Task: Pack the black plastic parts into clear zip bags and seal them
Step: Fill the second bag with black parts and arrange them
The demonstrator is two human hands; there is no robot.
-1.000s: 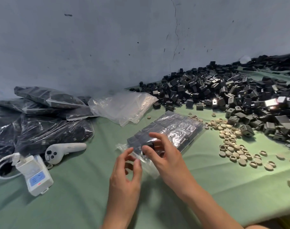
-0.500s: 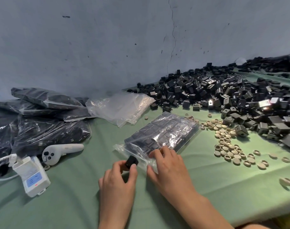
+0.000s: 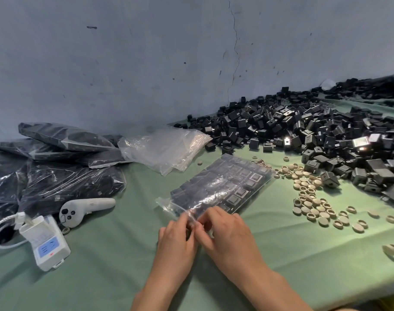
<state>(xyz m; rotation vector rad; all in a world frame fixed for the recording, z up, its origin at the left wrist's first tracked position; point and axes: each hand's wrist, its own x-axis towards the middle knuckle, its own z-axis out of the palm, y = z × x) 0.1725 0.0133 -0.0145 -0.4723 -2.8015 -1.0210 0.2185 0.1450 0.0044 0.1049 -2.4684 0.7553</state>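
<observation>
Bag (image 3: 223, 185), filled, long axis running away rightward; near mouth pinched by curled fingers (image 3: 184, 219) of left hand (image 3: 175, 241) and right hand (image 3: 229, 234).

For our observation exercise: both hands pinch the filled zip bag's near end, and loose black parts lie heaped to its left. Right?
No: head view shows loose black parts heaped right of the zip bag; left hand and right hand do pinch its near end.

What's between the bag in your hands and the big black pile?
Head view: small beige caps and rings scattered on green cloth between the zip bag and the black parts.
</observation>
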